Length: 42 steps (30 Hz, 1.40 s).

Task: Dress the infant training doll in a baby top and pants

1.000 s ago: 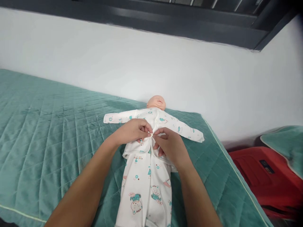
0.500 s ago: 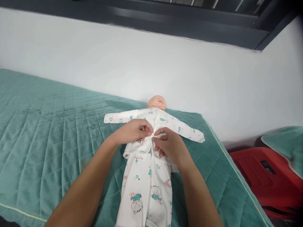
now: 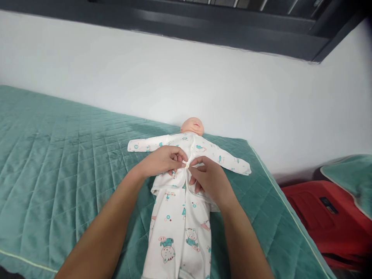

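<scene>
A baby doll point(image 3: 192, 125) lies on its back, dressed in a white printed baby jacket point(image 3: 229, 159) and matching printed trousers point(image 3: 174, 232). The jacket's sleeves are spread out to both sides. At the middle of its front, my left hand point(image 3: 167, 159) pinches the edge beside a small pale button point(image 3: 187, 165). From the other side, my right hand point(image 3: 207, 176) has thumb and forefinger closed on the cloth at the same button. Whether the button sits through its hole I cannot tell.
A green quilted cover point(image 3: 72, 155) lies under the doll, with its piped edge on the right. Behind stands a white wall point(image 3: 145, 73) below a dark window frame point(image 3: 203, 25). At the lower right is a red plastic object point(image 3: 314, 217), partly under green cloth point(image 3: 351, 178).
My right thumb has shifted slightly up toward the button. Both hands otherwise stay at the same place on the jacket front, and the doll has not moved.
</scene>
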Tool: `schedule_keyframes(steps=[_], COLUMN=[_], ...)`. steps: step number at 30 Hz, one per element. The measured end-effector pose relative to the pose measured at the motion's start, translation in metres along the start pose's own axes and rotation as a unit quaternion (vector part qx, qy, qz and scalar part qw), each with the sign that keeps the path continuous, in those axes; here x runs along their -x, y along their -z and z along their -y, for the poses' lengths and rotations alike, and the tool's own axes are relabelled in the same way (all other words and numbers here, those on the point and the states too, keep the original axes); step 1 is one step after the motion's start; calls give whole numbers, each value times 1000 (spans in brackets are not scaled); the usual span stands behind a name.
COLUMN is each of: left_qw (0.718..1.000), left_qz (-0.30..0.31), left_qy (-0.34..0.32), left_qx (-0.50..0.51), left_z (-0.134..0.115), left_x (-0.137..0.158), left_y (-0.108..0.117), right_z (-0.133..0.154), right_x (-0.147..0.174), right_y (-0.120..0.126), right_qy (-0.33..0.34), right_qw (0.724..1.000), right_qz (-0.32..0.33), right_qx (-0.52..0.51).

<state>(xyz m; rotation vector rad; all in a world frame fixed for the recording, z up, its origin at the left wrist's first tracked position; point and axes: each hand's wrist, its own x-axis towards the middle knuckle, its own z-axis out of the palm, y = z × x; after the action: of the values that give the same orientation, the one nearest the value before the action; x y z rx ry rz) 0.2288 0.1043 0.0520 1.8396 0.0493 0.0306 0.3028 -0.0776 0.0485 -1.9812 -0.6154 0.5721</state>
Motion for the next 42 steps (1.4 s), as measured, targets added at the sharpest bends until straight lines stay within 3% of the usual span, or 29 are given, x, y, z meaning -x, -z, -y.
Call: schedule_keyframes(steps=[10, 21, 24, 26, 29, 32, 36, 39, 42], left_qw=[1000, 1000, 999, 996, 972, 928, 909, 908, 909], left_qz=[-11, -7, -32, -80, -189, -252, -232, -221, -229], left_qy=[8, -7, -15, -36, -121, -215, -251, -252, -244], left_qx=[-14, 2, 22, 17, -65, -171, -238, -251, -250], left_z=[-2, -3, -3, -1, 4, 9, 17, 21, 23], left_x=[0, 1, 1, -1, -6, -11, -16, -18, -19], left_y=[-3, -2, -4, -7, -12, -17, -21, -23, -23], right_z=[5, 9, 7, 7, 6, 4, -2, -10, -17], right_x=[2, 4, 4, 4, 4, 2, -3, -9, -14], right_y=[0, 5, 8, 9, 9, 6, 3, 2, 0], right_qy=[-8, -21, -9, 8, 57, 125, 214, 273, 278], right_qw=[1000, 998, 996, 994, 989, 977, 952, 933, 925], right_qz=[5, 33, 39, 35, -10, -111, -213, -229, -225], right_qx=[19, -40, -74, -99, -135, -133, -39, 56, 127])
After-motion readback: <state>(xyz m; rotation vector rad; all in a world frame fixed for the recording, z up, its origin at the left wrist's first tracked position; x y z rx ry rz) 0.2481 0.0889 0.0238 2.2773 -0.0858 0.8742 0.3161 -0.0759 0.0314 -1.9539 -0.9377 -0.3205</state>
